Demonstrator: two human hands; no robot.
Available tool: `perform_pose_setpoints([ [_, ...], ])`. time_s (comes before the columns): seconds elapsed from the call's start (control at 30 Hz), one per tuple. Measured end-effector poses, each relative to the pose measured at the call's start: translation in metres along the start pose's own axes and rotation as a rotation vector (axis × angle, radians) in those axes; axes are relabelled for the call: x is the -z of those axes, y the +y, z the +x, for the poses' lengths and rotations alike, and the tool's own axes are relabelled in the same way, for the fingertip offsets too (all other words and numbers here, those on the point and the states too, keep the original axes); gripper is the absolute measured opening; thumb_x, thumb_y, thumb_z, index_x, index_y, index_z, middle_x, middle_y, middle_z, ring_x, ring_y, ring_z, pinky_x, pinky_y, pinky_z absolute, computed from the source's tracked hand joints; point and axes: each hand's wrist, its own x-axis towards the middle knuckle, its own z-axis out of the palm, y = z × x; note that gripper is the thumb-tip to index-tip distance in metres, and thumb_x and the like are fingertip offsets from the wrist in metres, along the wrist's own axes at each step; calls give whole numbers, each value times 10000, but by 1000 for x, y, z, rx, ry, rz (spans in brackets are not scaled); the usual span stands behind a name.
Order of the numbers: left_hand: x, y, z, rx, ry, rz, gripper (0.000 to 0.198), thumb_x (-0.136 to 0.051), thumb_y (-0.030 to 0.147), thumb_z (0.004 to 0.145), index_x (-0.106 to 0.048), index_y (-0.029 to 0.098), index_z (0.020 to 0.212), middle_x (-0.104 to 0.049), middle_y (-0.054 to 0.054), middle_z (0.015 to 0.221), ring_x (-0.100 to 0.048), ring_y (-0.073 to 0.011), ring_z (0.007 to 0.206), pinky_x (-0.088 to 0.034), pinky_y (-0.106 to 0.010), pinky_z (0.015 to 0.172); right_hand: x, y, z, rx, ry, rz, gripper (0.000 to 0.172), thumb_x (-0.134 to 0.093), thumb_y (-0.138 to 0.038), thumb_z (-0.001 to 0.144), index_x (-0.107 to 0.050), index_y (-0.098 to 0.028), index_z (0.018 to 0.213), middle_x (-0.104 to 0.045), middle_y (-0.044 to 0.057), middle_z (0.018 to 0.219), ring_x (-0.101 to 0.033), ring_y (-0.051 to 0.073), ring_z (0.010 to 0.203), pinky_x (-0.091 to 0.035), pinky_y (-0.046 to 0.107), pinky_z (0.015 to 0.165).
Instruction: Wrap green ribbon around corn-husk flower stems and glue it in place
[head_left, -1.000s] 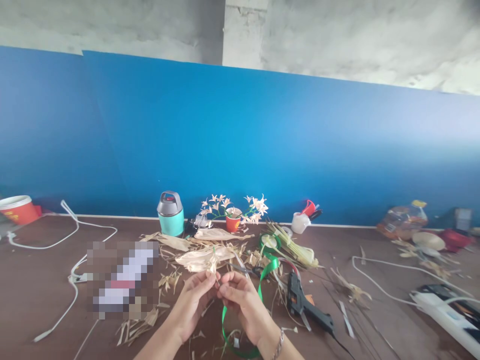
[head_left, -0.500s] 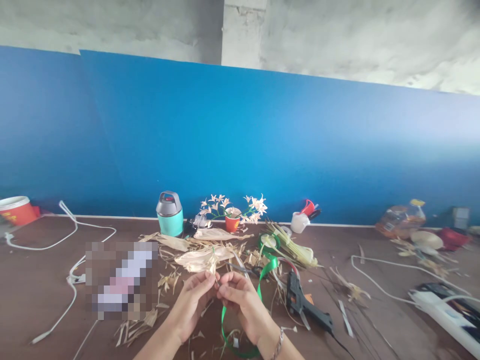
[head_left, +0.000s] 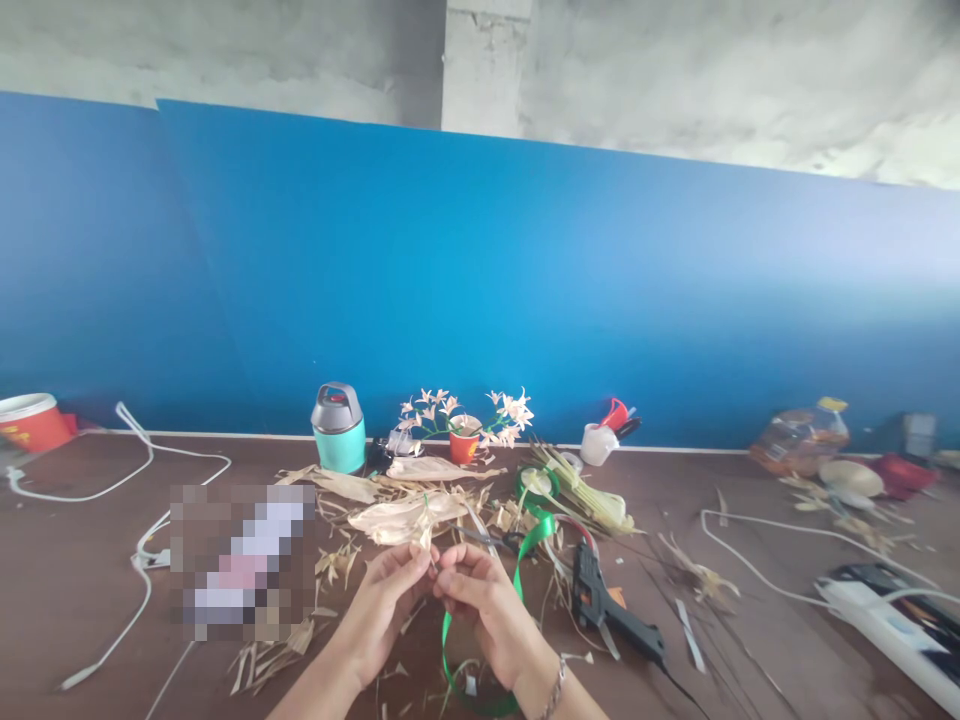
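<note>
My left hand point(head_left: 386, 600) pinches a small pale husk flower point(head_left: 425, 532) between thumb and forefinger, its petals pointing up. Close beside it, my right hand point(head_left: 480, 592) has its fingers pressed together at the flower's lower end; whatever they hold there is too small to make out. Behind the fingers lie broad dried corn husks point(head_left: 405, 514). A green ribbon point(head_left: 534, 535) runs from its roll down past my right hand. To the right, a black glue gun point(head_left: 611, 605) lies on the brown table point(head_left: 645, 670).
A red cup point(head_left: 464, 440) with finished husk flowers stands at the back, near a turquoise flask point(head_left: 340, 430). Green-yellow stalks point(head_left: 589, 495) lie behind the glue gun. A white power strip point(head_left: 892, 640) sits far right, white cables point(head_left: 150, 455) left. Husk scraps point(head_left: 274, 650) litter the front.
</note>
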Motion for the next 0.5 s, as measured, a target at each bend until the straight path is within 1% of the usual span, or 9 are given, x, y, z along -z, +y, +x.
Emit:
perform_pose_setpoints([
  [0.23, -4, 3, -1, -9, -2, 65, 135, -683, 277, 728, -685, 146, 695, -625, -16, 626, -552, -137, 627, -444, -271, 662, -1, 0, -1, 8, 12, 15, 264, -804, -237, 547, -597, -153, 687, -627, 2, 563, -466, 77, 479, -273, 185, 458],
  [0.4, -4, 3, -2, -17, 34, 56, 131, -701, 267, 710, -692, 136, 710, -632, -23, 651, -560, -142, 642, -453, -275, 663, -1, 1, 0, 19, 27, 18, 271, -811, -252, 550, -602, -149, 689, -625, 1, 560, -474, 78, 481, -280, 188, 468],
  [0.5, -4, 3, -2, -15, 60, 52, 135, -712, 258, 699, -694, 126, 710, -640, -29, 660, -571, -143, 656, -457, -266, 666, -1, 2, 0, 25, 40, 34, 285, -822, -246, 535, -601, -148, 687, -612, -7, 568, -510, 86, 520, -297, 182, 478],
])
